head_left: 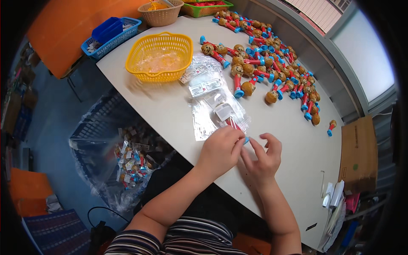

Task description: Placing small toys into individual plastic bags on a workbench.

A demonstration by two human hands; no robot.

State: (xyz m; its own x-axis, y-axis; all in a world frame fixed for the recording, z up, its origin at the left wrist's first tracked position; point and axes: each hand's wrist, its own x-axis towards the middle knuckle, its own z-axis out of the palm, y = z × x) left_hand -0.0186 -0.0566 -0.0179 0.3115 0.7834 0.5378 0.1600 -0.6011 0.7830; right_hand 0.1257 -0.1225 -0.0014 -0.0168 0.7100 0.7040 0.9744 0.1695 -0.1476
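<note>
My left hand (222,149) is closed around a toy with a red stem (233,123) and a blue foot. The stem lies at the mouth of a clear plastic bag (224,111), and most of the toy is hidden by my fingers. Its blue foot (246,140) pokes out by my left thumb. Right beside that foot, my right hand (262,159) has its thumb and fingers apart; whether a fingertip touches the foot I cannot tell. Under and beyond my left hand lie several flat clear bags (204,112) with printed labels.
A yellow basket (187,55) stands beyond the bags, near a blue basket (91,53). Many brown-headed toys (272,55) are heaped along the far right. Below the table's left edge, a plastic-lined crate (100,117) holds bagged toys. A cardboard box (359,153) stands at right.
</note>
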